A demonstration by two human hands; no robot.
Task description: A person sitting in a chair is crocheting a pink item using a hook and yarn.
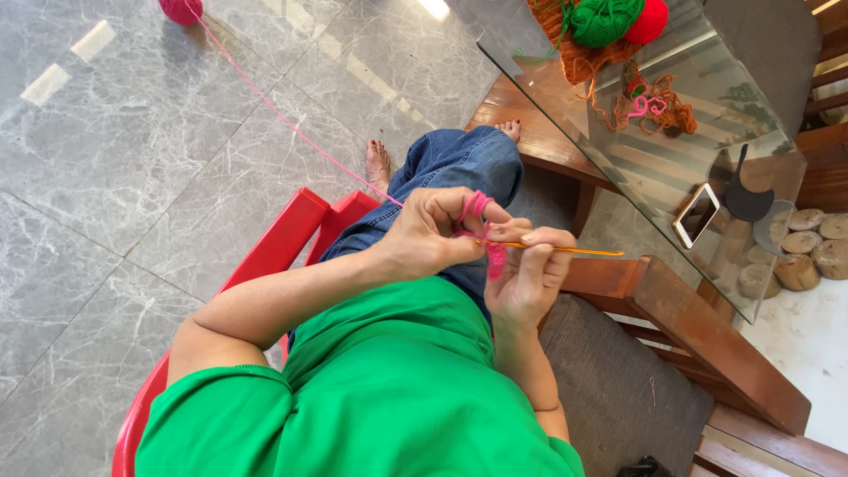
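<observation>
Seen from above, seated on a red plastic chair in a green top and blue jeans, bare feet on a grey marble floor. Left hand curled nearly closed, pink yarn looped over the raised fingers and a small pink crocheted piece pinched just below. Right hand closed around an orange crochet hook, fingers folded over the shaft, the free end pointing right toward the glass desk. Both hands touching, held over the lap, just beside a dark cushioned wooden seat whose armrest runs close under the hook's end. Yarn strand stretched taut from the left hand up and left across open floor to a pink yarn ball at the top edge, well apart from the chair. Wide bare floor to the left; tight room to the right, hemmed by the desk corner and the wooden frame. On the desk: green yarn ball, red yarn ball, tangled orange yarn, and a phone lying near the glass edge. Round pale stones on the floor beyond, at right.
</observation>
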